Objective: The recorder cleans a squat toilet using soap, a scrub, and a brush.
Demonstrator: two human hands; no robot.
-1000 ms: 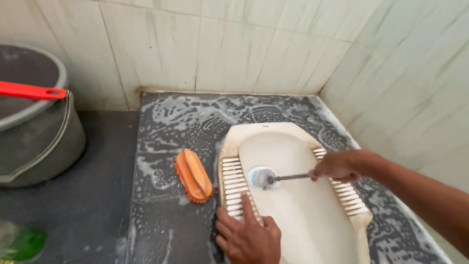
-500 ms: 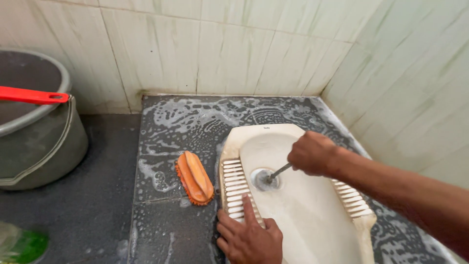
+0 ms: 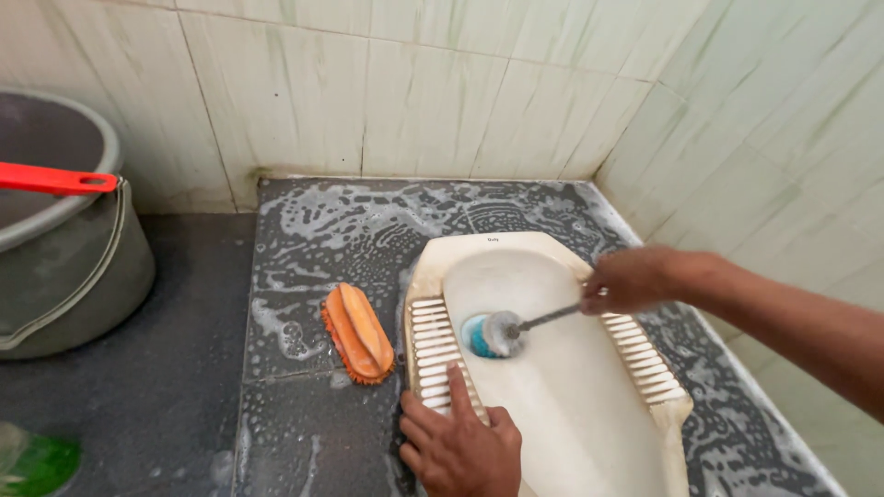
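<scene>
The right hand is closed around the thin handle of a toilet brush, over the right ribbed footrest of the cream squat toilet pan. The brush head, blue and grey, sits in the bowl at the drain, close to the left footrest. The left hand lies flat and spread on the near left rim of the pan, fingers on the ribbed footrest, gripping nothing. An orange scrub brush lies on the soapy dark raised floor just beside the pan's left edge, apart from both hands. The pan sits near the right wall and back corner, leaving little room on that side. To the left the lower floor is open up to a grey bucket with a red handle across it, at the far left edge.
</scene>
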